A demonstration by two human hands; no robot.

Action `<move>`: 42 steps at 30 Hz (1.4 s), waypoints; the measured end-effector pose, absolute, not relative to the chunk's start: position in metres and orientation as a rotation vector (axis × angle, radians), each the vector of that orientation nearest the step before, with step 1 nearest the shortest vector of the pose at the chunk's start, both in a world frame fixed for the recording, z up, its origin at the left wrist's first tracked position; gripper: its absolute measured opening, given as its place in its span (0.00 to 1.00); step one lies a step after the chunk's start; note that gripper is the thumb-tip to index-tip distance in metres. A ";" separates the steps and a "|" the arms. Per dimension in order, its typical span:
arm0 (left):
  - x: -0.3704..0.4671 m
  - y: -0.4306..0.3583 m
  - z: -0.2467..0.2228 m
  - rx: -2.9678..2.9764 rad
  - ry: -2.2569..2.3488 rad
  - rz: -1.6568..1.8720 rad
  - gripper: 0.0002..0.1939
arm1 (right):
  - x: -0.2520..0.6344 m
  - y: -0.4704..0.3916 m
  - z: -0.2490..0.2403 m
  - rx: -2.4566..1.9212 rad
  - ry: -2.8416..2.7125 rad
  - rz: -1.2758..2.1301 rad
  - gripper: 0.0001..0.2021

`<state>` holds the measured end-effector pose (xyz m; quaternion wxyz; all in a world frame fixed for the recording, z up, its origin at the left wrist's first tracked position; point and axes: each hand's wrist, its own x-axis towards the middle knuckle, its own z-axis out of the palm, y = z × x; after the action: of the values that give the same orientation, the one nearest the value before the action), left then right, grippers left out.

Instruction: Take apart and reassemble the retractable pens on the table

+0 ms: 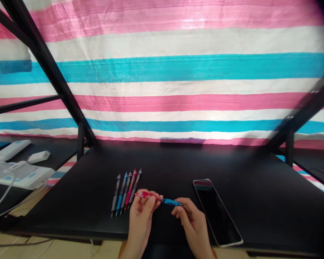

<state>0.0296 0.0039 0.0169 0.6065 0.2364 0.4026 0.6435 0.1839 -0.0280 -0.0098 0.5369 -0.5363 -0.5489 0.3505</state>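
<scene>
A pen [169, 201] with a red half and a blue half lies level between my hands. My left hand [139, 217] pinches its red part between thumb and fingers. At the blue end, my right hand [194, 220] has its thumb and fingertips closed around the tip. Left of my left hand, several click pens lie side by side on the black table [162, 162]. Among them are a blue pen [121, 194], a pink-red pen [130, 190] and a grey pen [115, 196].
A smartphone [218, 212] with a dark screen lies right of my right hand. On the far left stand a white power strip [40, 176] with cables and a white adapter [39, 157]. Black metal bars [48, 68] flank the table, and a striped sheet [178, 68] hangs behind.
</scene>
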 end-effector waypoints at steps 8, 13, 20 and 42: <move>0.030 0.004 0.017 0.557 0.924 1.487 0.20 | 0.186 -0.028 -0.015 -1.249 -1.218 0.796 0.08; 0.030 0.004 0.017 0.550 0.923 1.491 0.19 | 0.186 -0.028 -0.012 -1.260 -1.304 0.789 0.11; 0.030 0.003 0.015 0.565 0.915 1.485 0.19 | 0.186 -0.029 -0.011 -1.219 -1.291 0.797 0.10; 0.029 0.003 0.017 0.620 0.915 1.473 0.18 | 0.183 -0.030 -0.001 -1.266 -1.447 0.678 0.21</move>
<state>0.0291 0.0031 0.0168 0.6053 0.2679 0.3954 0.6368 0.1834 -0.0295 -0.0012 0.5241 -0.5290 -0.6044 0.2831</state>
